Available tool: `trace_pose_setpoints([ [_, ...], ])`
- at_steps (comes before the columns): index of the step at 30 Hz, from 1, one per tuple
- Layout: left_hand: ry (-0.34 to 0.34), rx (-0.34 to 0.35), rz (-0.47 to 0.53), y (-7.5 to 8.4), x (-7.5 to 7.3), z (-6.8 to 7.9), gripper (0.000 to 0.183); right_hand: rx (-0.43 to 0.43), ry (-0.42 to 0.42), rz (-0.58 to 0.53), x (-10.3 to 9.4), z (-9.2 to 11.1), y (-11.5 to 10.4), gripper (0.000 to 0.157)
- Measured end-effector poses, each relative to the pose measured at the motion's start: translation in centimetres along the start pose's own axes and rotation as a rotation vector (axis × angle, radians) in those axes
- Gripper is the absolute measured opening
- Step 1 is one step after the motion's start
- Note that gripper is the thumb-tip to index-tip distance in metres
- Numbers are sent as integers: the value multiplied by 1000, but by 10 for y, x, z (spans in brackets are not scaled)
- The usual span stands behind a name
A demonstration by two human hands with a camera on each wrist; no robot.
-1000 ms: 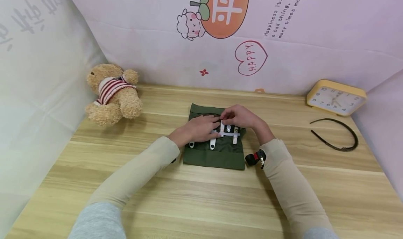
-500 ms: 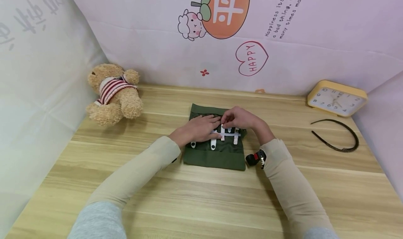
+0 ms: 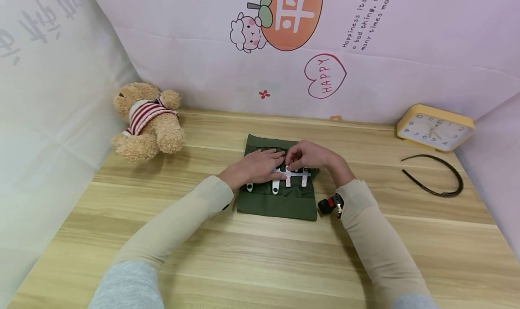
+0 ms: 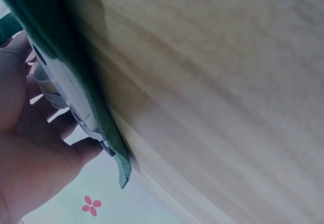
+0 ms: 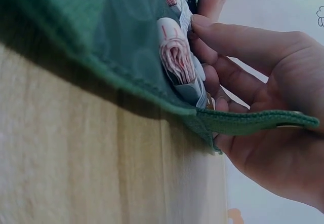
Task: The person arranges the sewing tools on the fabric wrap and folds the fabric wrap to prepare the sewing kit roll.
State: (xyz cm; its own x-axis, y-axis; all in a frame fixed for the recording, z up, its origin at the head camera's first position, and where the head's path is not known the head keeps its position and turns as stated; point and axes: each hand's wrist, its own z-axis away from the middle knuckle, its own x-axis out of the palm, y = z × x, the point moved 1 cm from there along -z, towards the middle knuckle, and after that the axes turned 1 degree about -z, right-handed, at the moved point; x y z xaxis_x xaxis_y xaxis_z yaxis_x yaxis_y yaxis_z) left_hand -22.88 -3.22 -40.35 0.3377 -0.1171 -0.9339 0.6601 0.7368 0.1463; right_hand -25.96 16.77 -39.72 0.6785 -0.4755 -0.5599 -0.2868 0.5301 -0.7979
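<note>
A dark green fabric pouch (image 3: 276,206) lies unfolded on the table, with a white elastic band (image 3: 299,174) across it. My left hand (image 3: 256,166) rests flat over its left part, fingers extended. In the left wrist view, those fingers lie beside a thread-like spool (image 4: 48,87). My right hand (image 3: 310,155) has thumb and fingertips pinched at the top of a slim white strip with pink marks (image 3: 288,181), tucked under the band. A similar folded strip (image 5: 177,57) sits to its right. White pieces with black dots (image 3: 275,188) show beside the left hand.
A teddy bear (image 3: 148,124) in a striped shirt sits at the back left. At the right stand a yellow clock (image 3: 434,127) and a black headband (image 3: 457,178). A printed cloth (image 3: 203,74) hangs behind the wooden table (image 3: 252,264).
The pinched white strip has slid toward me under the elastic band, its lower end now further down. My right hand followed it slightly downward. The left hand has stayed in place.
</note>
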Motion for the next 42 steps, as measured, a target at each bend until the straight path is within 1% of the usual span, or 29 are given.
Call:
trace_pose_setpoints([
  [8, 2, 1, -3, 2, -2, 0, 73, -6, 7, 24, 0, 1, 3, 8],
  [11, 16, 13, -7, 0, -2, 0, 74, -9, 30, 48, -1, 4, 2, 11],
  [14, 73, 33, 10, -6, -3, 1, 72, -22, 75, 80, -3, 9, -1, 14],
  [16, 132, 44, 33, -11, -7, 2, 68, -31, 114, 93, -5, 14, -4, 15],
  [18, 190, 45, 63, -16, -12, 4, 63, -45, 149, 104, -7, 19, -5, 16],
  [21, 245, 31, 108, -24, -19, 7, 58, -65, 181, 111, -10, 26, -6, 15],
  [25, 265, -10, 143, -35, -23, 10, 55, -89, 191, 135, -10, 35, -6, 16],
  [31, 298, -78, 210, -53, -23, 13, 48, -112, 235, 174, -12, 55, -8, 15],
  [35, 324, -110, 283, -64, -21, 15, 46, -134, 236, 150, -14, 70, -11, 17],
  [39, 362, -143, 389, -71, -22, 17, 45, -91, 245, 57, -18, 83, -12, 20],
  [42, 379, -170, 470, -76, -22, 18, 45, -57, 213, -37, -21, 91, -10, 21],
])
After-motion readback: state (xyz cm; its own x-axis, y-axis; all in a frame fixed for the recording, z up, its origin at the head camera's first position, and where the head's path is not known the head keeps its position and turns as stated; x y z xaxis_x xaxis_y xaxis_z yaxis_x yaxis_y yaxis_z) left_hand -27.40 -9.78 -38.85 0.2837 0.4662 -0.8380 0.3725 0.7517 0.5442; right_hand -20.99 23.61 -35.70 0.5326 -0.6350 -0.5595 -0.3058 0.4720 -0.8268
